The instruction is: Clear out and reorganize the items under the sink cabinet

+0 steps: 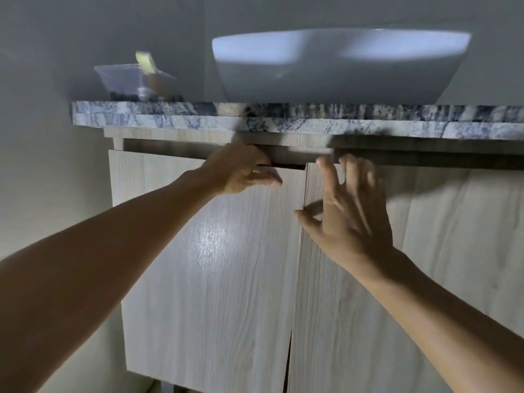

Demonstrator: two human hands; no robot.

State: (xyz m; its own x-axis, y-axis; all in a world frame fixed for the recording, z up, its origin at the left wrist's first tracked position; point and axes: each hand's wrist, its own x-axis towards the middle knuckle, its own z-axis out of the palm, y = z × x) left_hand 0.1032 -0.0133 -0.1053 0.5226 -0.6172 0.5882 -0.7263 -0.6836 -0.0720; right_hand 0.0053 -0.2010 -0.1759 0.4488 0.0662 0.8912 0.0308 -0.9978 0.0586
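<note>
While both pale wood-grain doors of the sink cabinet hang under the stone-patterned table (175,120), the left door (209,265) and the right door (368,321) meet at a narrow seam, which widens into a dark gap toward their bottom edges. At the top edge of the left door, near its inner corner, the left hand (241,171) curls its fingers over the edge, thumb against the door's face. Beside it the right hand (346,211) is spread wide and holds nothing, its blurred fingertips at the top edge of the right door. On the table sits a white basin (334,66), and toward the table's left end a clear plastic container (127,80) with a yellowish item sticking out.
</note>
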